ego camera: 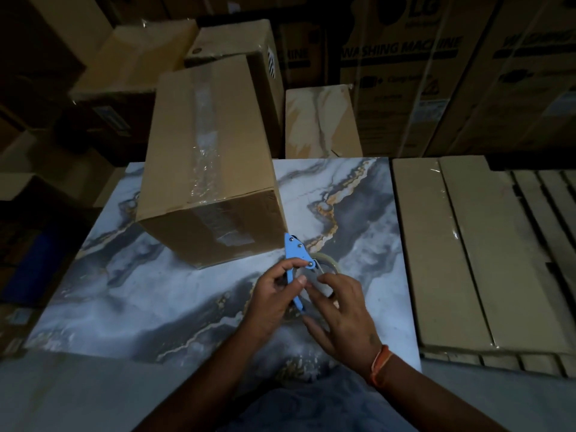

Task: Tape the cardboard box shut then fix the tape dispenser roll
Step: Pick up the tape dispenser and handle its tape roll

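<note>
A closed cardboard box stands on the marbled blue-grey slab, with clear tape running down the middle of its top and over its near face. Just in front of the box's near right corner is a blue tape dispenser. My left hand grips its blue frame with thumb and fingers. The clear tape roll sits on the dispenser's right side. My right hand lies over the roll, fingers spread and touching it; whether it grips the roll is unclear.
Flat cardboard packs lie on slatted boards to the right of the slab. Stacked cartons and large washing machine boxes stand behind. A marbled tile leans at the back. The room is dim.
</note>
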The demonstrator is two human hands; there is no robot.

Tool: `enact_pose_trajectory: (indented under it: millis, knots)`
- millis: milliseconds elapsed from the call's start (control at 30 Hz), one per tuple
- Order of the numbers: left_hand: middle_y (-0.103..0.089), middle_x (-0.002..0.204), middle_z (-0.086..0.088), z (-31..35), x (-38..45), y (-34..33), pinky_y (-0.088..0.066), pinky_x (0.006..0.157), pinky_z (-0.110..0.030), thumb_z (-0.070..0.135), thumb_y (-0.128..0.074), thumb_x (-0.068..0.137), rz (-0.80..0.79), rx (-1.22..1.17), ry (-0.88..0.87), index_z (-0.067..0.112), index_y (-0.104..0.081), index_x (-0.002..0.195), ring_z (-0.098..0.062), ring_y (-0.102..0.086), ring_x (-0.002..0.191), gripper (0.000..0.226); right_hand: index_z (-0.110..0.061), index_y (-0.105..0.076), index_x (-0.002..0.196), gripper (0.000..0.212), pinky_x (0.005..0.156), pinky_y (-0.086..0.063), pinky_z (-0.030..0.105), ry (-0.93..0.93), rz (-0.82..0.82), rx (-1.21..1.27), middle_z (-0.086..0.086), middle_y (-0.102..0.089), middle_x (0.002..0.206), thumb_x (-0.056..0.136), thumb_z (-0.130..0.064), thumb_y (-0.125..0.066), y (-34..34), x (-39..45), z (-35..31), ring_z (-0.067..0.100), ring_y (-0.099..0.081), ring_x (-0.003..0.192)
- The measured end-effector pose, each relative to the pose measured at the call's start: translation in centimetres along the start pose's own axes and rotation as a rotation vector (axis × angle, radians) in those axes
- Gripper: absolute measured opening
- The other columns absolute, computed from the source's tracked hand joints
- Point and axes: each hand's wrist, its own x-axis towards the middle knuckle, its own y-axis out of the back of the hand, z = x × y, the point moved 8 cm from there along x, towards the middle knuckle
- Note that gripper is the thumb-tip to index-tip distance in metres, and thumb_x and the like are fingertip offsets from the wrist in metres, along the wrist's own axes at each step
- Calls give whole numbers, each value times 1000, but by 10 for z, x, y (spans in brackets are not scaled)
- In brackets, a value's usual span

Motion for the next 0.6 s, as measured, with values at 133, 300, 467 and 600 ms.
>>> enact_pose_trajectory:
  millis: [133, 300, 467, 600]
  knots:
    - [-75, 117, -1, 14, 1, 17, -57, 95, -33, -1, -65, 88, -35, 32, -74, 28, -77, 102, -21, -70, 114, 35, -11, -60, 134, 52, 94, -47, 31, -52, 9, 207, 12, -49, 131, 85, -26, -69, 26, 10, -8, 25, -51, 116]
    - [-67, 118, -16, 30, 2, 24, -54, 99, -29, -10, -72, 85, -97, 215, -211, 28, -78, 102, -18, -68, 114, 42, -17, -68, 110, 28, 81, -47, 33, -448, 105, 371, 0, -60, 105, 97, -37, -54, 40, 52, 30, 11, -56, 98]
    - [-57, 124, -14, 36, 0, 21, -55, 94, -21, -8, -72, 87, -202, 286, -185, 22, -79, 103, -12, -65, 116, 34, 10, -65, 92, 60, 81, -51, 53, -693, -149, 590, 31, -67, 96, 97, -47, -48, 16, 77, 52, 41, -63, 90]
    - [-55, 124, -11, 39, 1, 25, -54, 93, -21, -7, -72, 86, -197, 296, -221, 32, -80, 101, -12, -65, 117, 42, 9, -66, 88, 65, 85, -51, 56, -639, -229, 612, 30, -67, 93, 88, -54, -49, 7, 78, 44, 44, -63, 92]
